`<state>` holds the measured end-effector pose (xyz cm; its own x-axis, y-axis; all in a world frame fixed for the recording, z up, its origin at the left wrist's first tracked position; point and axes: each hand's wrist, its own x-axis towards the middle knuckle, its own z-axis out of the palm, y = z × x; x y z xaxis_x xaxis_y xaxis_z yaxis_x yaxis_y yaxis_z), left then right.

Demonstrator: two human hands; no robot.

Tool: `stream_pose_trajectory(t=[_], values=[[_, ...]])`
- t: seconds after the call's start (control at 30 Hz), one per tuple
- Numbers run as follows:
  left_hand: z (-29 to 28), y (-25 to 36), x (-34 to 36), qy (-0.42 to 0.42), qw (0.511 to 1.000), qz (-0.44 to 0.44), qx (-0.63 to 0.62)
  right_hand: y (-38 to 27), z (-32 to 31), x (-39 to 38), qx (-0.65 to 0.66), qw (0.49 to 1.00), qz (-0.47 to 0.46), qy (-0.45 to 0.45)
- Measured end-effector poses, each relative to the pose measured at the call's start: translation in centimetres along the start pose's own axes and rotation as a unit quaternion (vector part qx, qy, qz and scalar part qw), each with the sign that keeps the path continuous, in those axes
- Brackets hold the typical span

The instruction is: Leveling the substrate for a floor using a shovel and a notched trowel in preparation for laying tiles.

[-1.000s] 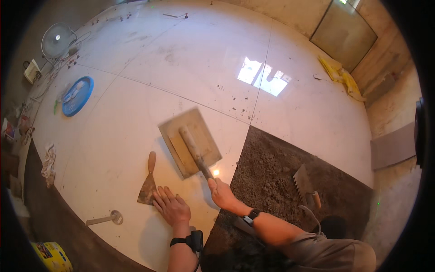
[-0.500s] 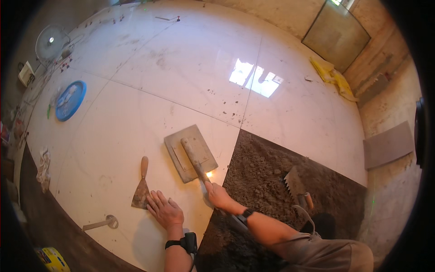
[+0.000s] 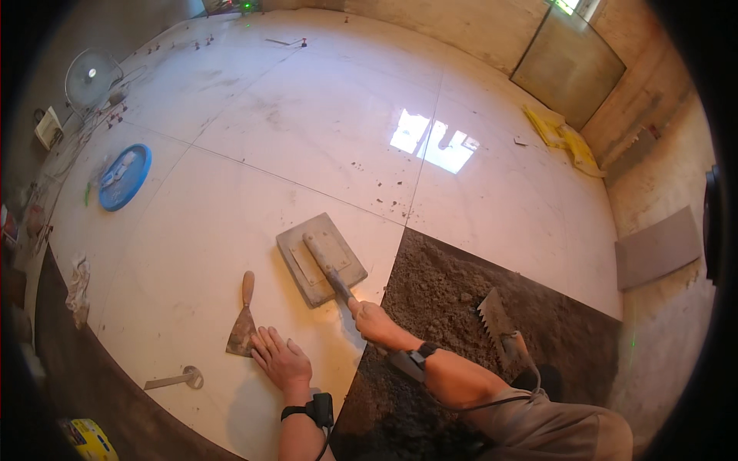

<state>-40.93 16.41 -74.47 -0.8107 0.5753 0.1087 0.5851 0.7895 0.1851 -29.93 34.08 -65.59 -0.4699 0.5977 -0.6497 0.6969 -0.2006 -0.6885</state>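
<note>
My left hand (image 3: pixel 284 364) lies with fingers spread on a pale glossy floor tile (image 3: pixel 200 284). Its fingertips are beside the blade of a putty knife (image 3: pixel 241 332) with a wooden handle. My right hand (image 3: pixel 377 323) is closed round the long handle of a flat, square-headed tamper (image 3: pixel 346 259). The tamper head is over the tile, ahead of my hands; whether it touches the surface I cannot tell. Under my right forearm spreads a bed of dark, crumbly mortar (image 3: pixel 438 276). A notched trowel (image 3: pixel 498 315) rests on that bed, right of my arm.
A metal ring-ended tool (image 3: pixel 192 376) lies left of my left hand. Farther off are a blue round lid (image 3: pixel 137 178), a fan (image 3: pixel 91 77) and yellow sheeting (image 3: pixel 565 138). A glass panel (image 3: pixel 573 65) leans on the far right wall, a grey board (image 3: pixel 659 247) nearer.
The tamper head has shifted slightly up and left relative to the tile, with my right hand still on its handle. My left hand stays flat. The whole view has tilted a little.
</note>
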Motion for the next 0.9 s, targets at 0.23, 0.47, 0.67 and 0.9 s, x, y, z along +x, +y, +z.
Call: stream_pose_trajectory(t=[0.23, 0.47, 0.67, 0.9], values=[[-0.5, 1.1, 0.5, 0.016, 1.0, 0.014, -0.007, 5.6, 0.6, 2.6, -0.109, 0.978, -0.145, 0.099], [-0.5, 1.4, 0.4, 0.007, 1.0, 0.015, -0.013, 4.7, 1.4, 3.1, -0.099, 0.983, -0.139, 0.071], [-0.2, 0.4, -0.1, 0.007, 1.0, 0.003, -0.008, 3.8, -3.2, 4.8, -0.357, 0.898, -0.203, 0.157], [0.6, 1.0, 0.6, 0.005, 1.0, 0.009, -0.015, 3.4, -12.8, 15.2, -0.503, 0.805, -0.168, 0.264]])
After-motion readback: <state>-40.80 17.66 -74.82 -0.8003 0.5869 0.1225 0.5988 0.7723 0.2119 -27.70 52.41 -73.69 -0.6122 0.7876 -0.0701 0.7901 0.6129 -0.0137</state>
